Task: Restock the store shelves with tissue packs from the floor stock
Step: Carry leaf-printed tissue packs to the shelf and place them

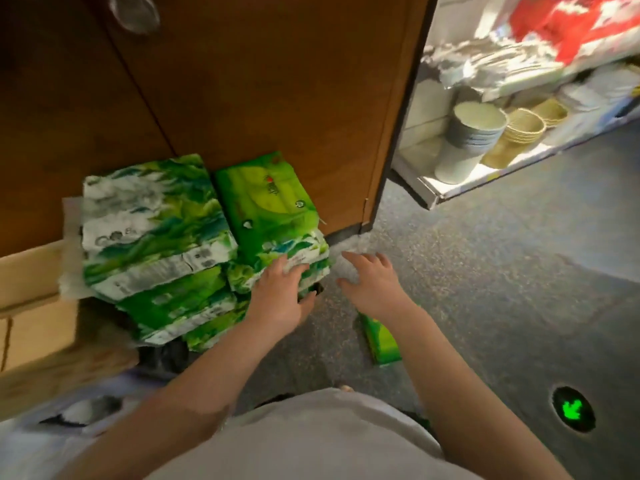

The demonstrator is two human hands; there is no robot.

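Left hand [280, 296] fingers spread flat on the right tissue-pack stack [277, 237] on the floor by the wooden panel [277, 81]; right hand [372, 282] spread, empty, just beside. Packs look light, squashy, slick film: clamp both short ends.

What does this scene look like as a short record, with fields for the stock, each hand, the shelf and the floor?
stock: green tissue packs stacked on the floor against a brown wooden panel
left hand: fingers spread on the right stack's front edge
right hand: open, held above the floor, holding nothing
loose pack: green, lying on the floor under the right forearm
shelf: white, holding paper cups and woven bowls
floor: grey speckled, with a green arrow light
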